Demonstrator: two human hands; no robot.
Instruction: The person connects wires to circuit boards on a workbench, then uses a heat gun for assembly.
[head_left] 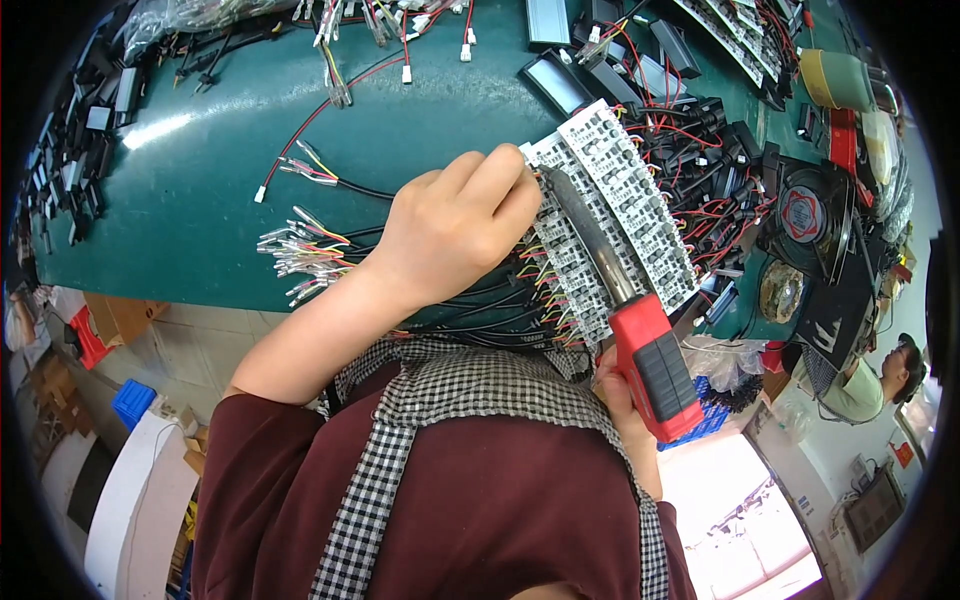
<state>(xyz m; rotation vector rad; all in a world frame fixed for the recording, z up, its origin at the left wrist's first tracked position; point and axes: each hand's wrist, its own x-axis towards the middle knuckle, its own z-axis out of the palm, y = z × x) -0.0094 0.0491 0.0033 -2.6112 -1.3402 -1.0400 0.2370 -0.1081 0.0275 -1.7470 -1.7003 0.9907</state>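
Note:
My right hand (618,385) is wrapped round a red and black soldering gun (655,365). Its long metal barrel reaches up across the white circuit board panels (628,175), and the tip meets the upper left edge of a panel beside my left fingertips. My left hand (455,225) is closed in a pinch at that edge; a black cable (368,190) with coloured wire ends runs under it. The pinched end is hidden by my fingers. Along the panel's lower left edge, several thin coloured wires (555,300) join black cables that pass beneath my left wrist.
Loose cable ends (305,255) lie on the green table (200,220) to the left. Black casings (75,150) are heaped at the far left, with more casings and red wires (700,150) at the right. A fan (805,215) stands right, and a person (868,385) sits beyond.

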